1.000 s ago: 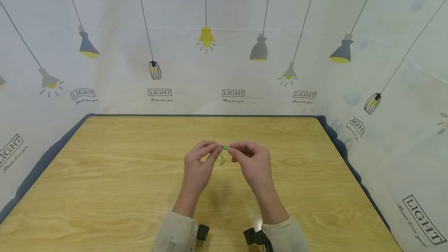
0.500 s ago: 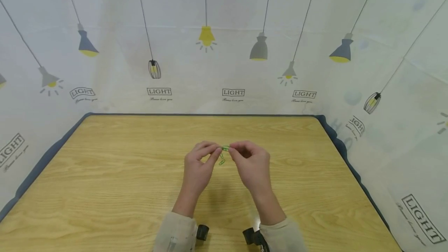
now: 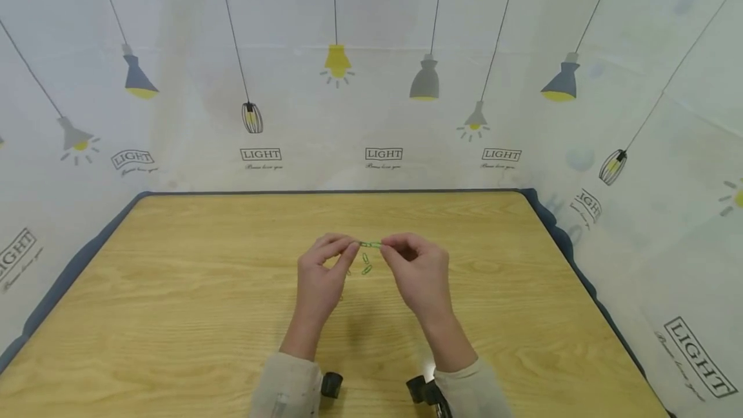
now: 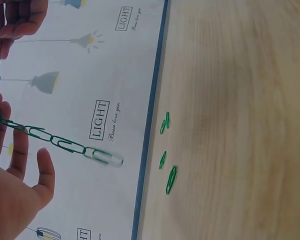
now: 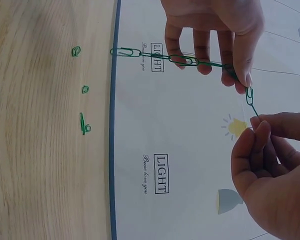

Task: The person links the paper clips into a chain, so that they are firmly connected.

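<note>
In the head view my left hand [image 3: 322, 276] and right hand [image 3: 420, 276] are raised over the table with their fingertips close together. Between them stretches a short piece of a green paper clip chain [image 3: 371, 244]. My left thumb and fingers pinch the chain, whose longer part [image 4: 62, 144] dangles free in the left wrist view; its lowest clip is blurred. The right wrist view has my right hand [image 5: 277, 170] pinching the end paper clip [image 5: 255, 111], partly hidden by the fingertips. It joins another clip [image 5: 249, 95] beside the left thumb.
Several loose green paper clips [image 4: 171, 180] lie on the wooden table [image 3: 174, 289] below the hands. A pale printed backdrop [image 3: 325, 108] stands behind and beside the table. Dark devices [image 3: 332, 384] sit at both wrists, by the pale sleeves [image 3: 287, 386].
My left hand has shifted slightly left, away from the right hand. The gap between the fingertips is wider, showing more of the chain, and more loose clips appear below. The right hand hardly moved.
</note>
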A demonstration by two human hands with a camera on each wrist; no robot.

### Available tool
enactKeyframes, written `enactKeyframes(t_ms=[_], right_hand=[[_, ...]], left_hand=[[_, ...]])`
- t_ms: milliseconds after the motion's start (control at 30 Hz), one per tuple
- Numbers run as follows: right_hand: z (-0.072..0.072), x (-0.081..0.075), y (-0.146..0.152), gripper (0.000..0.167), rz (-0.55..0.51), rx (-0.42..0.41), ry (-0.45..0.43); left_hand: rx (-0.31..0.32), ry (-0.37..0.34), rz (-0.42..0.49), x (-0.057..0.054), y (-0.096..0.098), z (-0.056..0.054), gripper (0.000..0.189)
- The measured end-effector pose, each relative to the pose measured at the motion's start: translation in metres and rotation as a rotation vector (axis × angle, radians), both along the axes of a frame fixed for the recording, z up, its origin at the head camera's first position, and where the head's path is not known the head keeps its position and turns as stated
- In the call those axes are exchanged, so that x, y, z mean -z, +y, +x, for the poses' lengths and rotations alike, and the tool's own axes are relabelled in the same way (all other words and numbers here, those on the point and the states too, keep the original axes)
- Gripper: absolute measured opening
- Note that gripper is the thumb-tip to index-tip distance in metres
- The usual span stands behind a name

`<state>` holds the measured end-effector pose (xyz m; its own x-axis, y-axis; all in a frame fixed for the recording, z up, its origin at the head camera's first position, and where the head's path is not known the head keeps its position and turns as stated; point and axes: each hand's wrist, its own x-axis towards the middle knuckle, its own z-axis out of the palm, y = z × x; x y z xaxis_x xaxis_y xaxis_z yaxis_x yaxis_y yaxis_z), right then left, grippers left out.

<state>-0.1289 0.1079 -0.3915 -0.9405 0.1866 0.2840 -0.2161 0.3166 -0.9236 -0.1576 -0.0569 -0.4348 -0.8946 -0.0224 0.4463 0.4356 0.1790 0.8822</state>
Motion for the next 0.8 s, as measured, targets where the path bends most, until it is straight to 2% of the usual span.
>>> enactKeyframes(t_ms=[167, 333, 400, 633, 800], right_hand=[[-0.002, -0.004, -0.001, 0.005, 0.002, 0.018, -0.038], [-0.003, -0.007, -0.003, 0.005, -0.006, 0.017, -0.032], [-0.004, -0.007, -0.003, 0.004, -0.011, 0.007, -0.021], [-0.005, -0.007, -0.006, 0.003, -0.022, -0.025, -0.012], [-0.004, -0.007, -0.006, 0.004, -0.015, -0.027, -0.014]], left_hand=[[0.062, -0.071, -0.019, 0.001, -0.003, -0.001, 0.014], [0.144, -0.188, 0.004, 0.001, -0.003, -0.002, 0.017], [0.166, -0.213, 0.008, 0.001, -0.002, -0.002, 0.021], [0.223, -0.220, 0.076, -0.007, 0.001, -0.001, 0.025], [0.199, -0.227, 0.095, -0.010, 0.002, -0.001, 0.021]])
